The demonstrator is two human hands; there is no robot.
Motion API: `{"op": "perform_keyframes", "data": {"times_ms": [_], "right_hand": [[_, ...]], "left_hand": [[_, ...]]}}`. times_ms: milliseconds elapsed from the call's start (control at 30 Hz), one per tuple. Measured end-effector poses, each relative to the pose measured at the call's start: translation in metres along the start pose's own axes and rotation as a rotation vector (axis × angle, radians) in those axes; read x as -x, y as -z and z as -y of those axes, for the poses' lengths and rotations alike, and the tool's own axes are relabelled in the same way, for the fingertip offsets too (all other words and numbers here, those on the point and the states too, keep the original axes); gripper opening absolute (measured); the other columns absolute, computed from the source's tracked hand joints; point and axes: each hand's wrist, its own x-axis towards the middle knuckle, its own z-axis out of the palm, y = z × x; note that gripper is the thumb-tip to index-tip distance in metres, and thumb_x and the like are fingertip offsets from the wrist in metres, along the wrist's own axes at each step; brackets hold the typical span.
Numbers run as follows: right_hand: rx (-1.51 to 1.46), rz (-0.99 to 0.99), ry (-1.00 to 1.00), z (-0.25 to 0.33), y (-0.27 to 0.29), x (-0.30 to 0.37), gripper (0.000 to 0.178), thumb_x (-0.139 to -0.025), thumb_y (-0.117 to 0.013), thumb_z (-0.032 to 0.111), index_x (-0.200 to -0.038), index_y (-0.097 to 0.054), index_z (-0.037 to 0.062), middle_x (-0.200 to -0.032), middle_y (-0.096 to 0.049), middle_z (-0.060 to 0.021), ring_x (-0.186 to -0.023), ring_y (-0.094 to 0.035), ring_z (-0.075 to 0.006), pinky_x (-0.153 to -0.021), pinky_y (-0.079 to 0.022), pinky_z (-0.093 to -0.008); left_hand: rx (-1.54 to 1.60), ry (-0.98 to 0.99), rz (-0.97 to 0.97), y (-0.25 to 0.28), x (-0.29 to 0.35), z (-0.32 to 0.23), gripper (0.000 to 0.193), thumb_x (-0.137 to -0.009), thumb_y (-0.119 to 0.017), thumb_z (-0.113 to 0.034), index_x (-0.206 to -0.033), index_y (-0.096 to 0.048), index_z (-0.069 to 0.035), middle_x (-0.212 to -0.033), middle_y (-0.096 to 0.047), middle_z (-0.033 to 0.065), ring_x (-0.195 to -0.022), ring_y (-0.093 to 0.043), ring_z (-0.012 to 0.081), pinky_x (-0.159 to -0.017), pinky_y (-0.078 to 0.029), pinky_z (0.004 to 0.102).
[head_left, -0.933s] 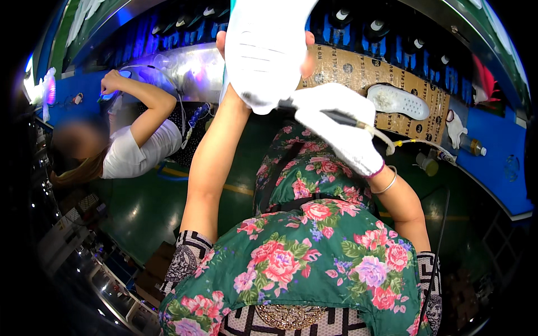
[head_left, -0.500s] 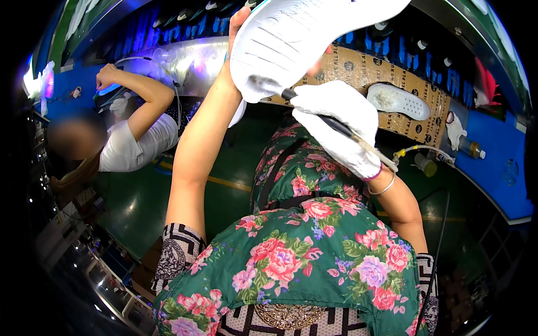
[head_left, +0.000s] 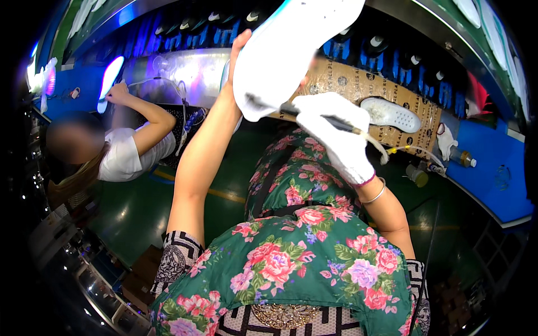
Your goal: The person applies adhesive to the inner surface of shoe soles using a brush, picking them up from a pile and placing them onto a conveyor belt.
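A large white shoe sole (head_left: pixel 280 61) is held up in front of me at the top of the view, tilted, its broad face toward me. My bare left hand (head_left: pixel 237 49) is closed round its left edge, with fingertips also showing at the right edge. My right hand (head_left: pixel 336 126), in a white knit glove, is closed round a dark-handled brush (head_left: pixel 288 108). A pale hose (head_left: pixel 376 147) runs from the rear of the brush. The brush's dark tip touches the lower end of the sole, where a grey smear shows.
Another white sole (head_left: pixel 392 115) lies on the cardboard-covered bench (head_left: pixel 336 75). A white glove (head_left: pixel 446 141) and a bottle (head_left: pixel 463 158) are on the blue table (head_left: pixel 487 187). Dark shoes (head_left: pixel 375 45) line the back. At left, a co-worker (head_left: pixel 137 137) raises a glowing sole (head_left: pixel 111 78).
The sole in my left hand has shifted left and turned somewhat more upright. My gloved hand and the brush have moved slightly left and down. The co-worker's sole has come up into clear sight.
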Motion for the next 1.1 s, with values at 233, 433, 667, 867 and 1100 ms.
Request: {"op": "perform_keyframes", "data": {"times_ms": [233,433,667,867,1100], "right_hand": [[0.670,-0.265,0.748,0.002,0.066,-0.086,0.023,-0.082,-0.077,0.004,-0.104,-0.074,0.0041,-0.098,-0.073,-0.0114,-0.087,-0.071,-0.0216,-0.077,-0.056,-0.0321],[0.676,0.105,0.584,-0.030,0.006,-0.041,0.017,-0.078,-0.078,0.009,-0.095,-0.076,0.0096,-0.090,-0.072,-0.0111,-0.083,-0.069,-0.0268,-0.077,-0.057,-0.0365],[0.135,-0.093,0.129,-0.072,0.015,-0.036,0.016,-0.085,-0.078,0.003,-0.101,-0.076,0.0004,-0.093,-0.073,-0.0055,-0.081,-0.067,-0.0101,-0.073,-0.053,-0.0240],[0.079,-0.190,0.049,-0.100,0.031,-0.032,0.016,-0.086,-0.077,0.003,-0.101,-0.076,-0.0012,-0.095,-0.074,-0.0049,-0.084,-0.066,-0.0101,-0.078,-0.053,-0.0249],[-0.243,-0.330,-0.098,-0.114,0.038,-0.023,0.018,-0.086,-0.074,-0.002,-0.104,-0.074,-0.0044,-0.099,-0.074,-0.0086,-0.088,-0.069,-0.0156,-0.083,-0.056,-0.0274]], "left_hand": [[0.119,-0.025,-0.123,-0.001,0.031,0.062,0.085,-0.090,-0.050,-0.059,-0.151,-0.039,-0.001,-0.129,-0.057,0.0347,-0.099,-0.066,0.0515,-0.084,-0.057,0.0574],[0.227,-0.275,-0.588,0.041,0.053,0.066,0.075,-0.093,-0.044,-0.055,-0.148,-0.045,-0.003,-0.132,-0.061,0.0250,-0.103,-0.068,0.0428,-0.089,-0.057,0.0533],[-0.058,-0.168,-0.757,0.146,0.115,0.051,0.067,-0.098,-0.044,-0.051,-0.146,-0.047,-0.004,-0.133,-0.061,0.0206,-0.115,-0.065,0.0370,-0.099,-0.054,0.0503],[-0.589,-0.080,-1.058,0.172,0.162,0.046,0.054,-0.100,-0.055,-0.035,-0.137,-0.056,0.004,-0.132,-0.064,0.0183,-0.123,-0.061,0.0308,-0.105,-0.046,0.0379],[-1.751,-0.761,-0.984,0.037,0.087,-0.024,0.032,-0.090,-0.068,-0.009,-0.121,-0.069,-0.001,-0.111,-0.070,0.0165,-0.102,-0.067,0.0242,-0.090,-0.051,0.0331]]}}
